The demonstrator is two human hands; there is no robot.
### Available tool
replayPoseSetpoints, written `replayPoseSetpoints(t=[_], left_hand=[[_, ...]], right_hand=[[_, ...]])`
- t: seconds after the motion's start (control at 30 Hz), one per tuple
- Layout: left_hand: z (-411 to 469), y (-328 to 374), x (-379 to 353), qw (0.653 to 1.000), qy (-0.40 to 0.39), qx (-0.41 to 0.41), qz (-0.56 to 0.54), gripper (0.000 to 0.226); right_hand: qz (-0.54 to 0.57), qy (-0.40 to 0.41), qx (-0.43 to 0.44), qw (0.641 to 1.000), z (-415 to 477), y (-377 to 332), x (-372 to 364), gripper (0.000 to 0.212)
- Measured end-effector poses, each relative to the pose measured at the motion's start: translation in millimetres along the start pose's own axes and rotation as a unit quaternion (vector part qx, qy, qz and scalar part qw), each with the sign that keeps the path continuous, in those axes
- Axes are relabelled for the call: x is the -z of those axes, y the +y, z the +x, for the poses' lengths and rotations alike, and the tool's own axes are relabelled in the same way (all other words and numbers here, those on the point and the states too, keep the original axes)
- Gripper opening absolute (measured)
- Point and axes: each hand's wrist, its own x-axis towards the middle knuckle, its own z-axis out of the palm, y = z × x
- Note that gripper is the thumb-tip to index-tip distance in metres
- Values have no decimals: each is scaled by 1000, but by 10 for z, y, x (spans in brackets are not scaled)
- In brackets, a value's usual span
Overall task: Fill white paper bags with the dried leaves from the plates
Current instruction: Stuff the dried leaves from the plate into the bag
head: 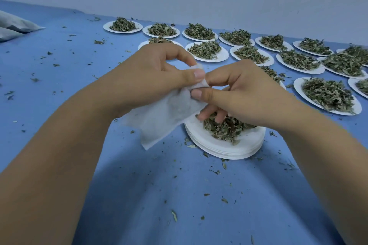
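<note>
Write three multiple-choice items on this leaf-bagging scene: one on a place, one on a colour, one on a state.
1. Where is the stack of plates?
A. Under the right hand
B. Against the wall
C. Beyond the far row

2. What colour is the table cover?
A. Red
B. Blue
C. Yellow

3. How is the white paper bag held?
A. Lying flat, untouched
B. By one hand alone
C. Pinched at its top by both hands

Key: 1 A, the leaf-topped stack sits below the right hand's fingers; 2 B, the cover is blue throughout; 3 C, the left hand and the right hand both pinch its top edge.
</note>
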Motion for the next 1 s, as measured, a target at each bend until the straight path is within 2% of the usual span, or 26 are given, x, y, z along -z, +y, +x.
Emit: replayPoseSetpoints(t=[0.1,0.23,0.3,0.47,0.5,0.57,0.63,0.77,0.83,0.9,1.0], left_hand=[[-11,11,9,1000,-10,-25,6,18],[17,5,54,997,59,-53,-25,20],[37,1,28,994,93,-58,-15,22],[42,11,-80,996,65,-49,20,24],[33,10,-80,997,61,-49,26,24],[24,4,-44,996,69,-51,21,24],[25,-8,12,995,87,-54,16,24],[32,-16,88,992,117,-53,2,25],[28,-4,86,990,123,-62,-18,26],[12,28,56,989,120,-80,-31,25],[15,56,-22,989,109,-97,-4,22]], right_hand=[[-32,-1,5,999,46,-32,9,12],[-5,-23,19,1000,62,-107,32,9],[-28,-42,33,998,74,-131,24,11],[-88,-88,11,992,136,-140,-186,40],[-88,-99,6,991,142,-151,-215,39],[-79,-93,6,993,135,-171,-209,23],[-53,-56,30,997,119,-188,-136,10],[-12,15,74,997,115,-236,46,10],[-39,-2,69,997,120,-250,65,7],[-74,-37,39,996,140,-240,14,14],[-150,-83,30,985,181,-240,-82,18]])
